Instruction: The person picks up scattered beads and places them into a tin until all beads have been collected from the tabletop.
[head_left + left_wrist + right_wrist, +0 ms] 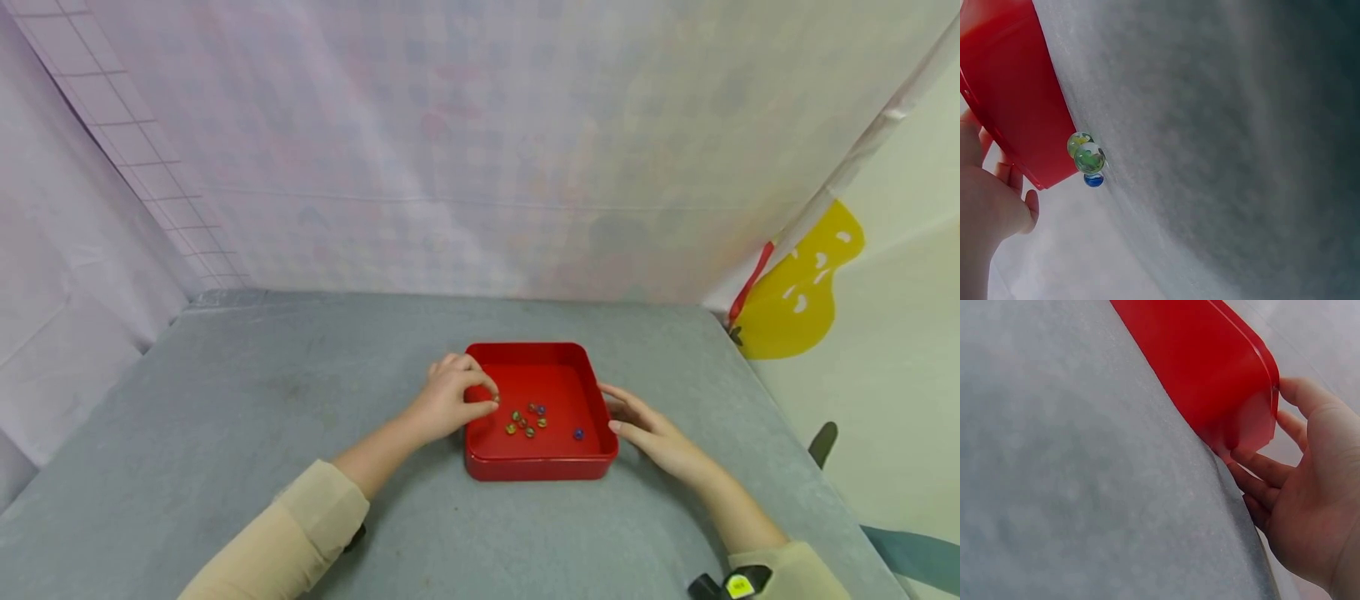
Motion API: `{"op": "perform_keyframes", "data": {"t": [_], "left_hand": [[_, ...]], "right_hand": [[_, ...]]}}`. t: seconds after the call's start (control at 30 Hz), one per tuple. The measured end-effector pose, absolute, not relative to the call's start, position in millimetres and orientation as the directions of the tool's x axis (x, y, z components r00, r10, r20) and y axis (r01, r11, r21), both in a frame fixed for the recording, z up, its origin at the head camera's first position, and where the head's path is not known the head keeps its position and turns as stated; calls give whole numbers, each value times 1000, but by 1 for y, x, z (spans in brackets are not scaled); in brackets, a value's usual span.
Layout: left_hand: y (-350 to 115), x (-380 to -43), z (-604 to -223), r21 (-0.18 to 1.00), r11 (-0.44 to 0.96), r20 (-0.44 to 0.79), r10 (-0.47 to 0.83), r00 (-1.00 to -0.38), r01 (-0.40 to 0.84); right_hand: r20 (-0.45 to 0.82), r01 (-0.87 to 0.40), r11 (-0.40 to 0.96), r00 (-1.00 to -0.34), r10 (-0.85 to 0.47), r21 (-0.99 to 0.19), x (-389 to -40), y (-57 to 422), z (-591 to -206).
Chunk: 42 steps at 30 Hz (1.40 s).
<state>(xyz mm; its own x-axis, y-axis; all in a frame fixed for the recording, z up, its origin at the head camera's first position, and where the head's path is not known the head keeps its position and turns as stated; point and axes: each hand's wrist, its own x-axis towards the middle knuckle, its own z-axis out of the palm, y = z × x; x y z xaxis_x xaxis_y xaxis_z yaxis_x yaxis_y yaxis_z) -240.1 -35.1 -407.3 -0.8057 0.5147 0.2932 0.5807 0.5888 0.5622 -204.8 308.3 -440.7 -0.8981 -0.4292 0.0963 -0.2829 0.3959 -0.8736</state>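
A square red box [540,468] holds several glass marbles [522,423], greenish-yellow, reddish and blue, on its floor. My left hand [448,398] reaches over the left rim, thumb and index finger pinching a small marble [496,399]. Three more marbles [1089,158], two green and one blue, lie on the grey cloth beside the box in the left wrist view; in the head view they are out of sight. My right hand [660,437] rests against the box's right wall with extended fingers. Its thumb and fingertips touch the red wall [1210,369] in the right wrist view.
Grey cloth [315,358] covers the table around the box. Pale patterned curtains [465,167] hang behind and at the left. A yellow printed shape [798,300] shows on the right-hand sheet, beyond the table's right edge.
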Motion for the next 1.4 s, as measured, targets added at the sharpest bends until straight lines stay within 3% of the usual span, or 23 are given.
{"op": "perform_keyframes", "data": {"t": [0.4,0.83,1.4], "left_hand": [[-38,-239,-405,603,564,283,509,-813,564],[-56,-243,-400,702,513,326,384,-864,493],[-78,-242,-400,646,573,333,382,-862,504]], "right_hand": [[118,-310,385,-886,-448,-870,-206,310,-442],[117,-306,397,-893,-434,-865,-206,310,-442],[111,-296,372,-889,-444,-880,-206,309,-441]]}}
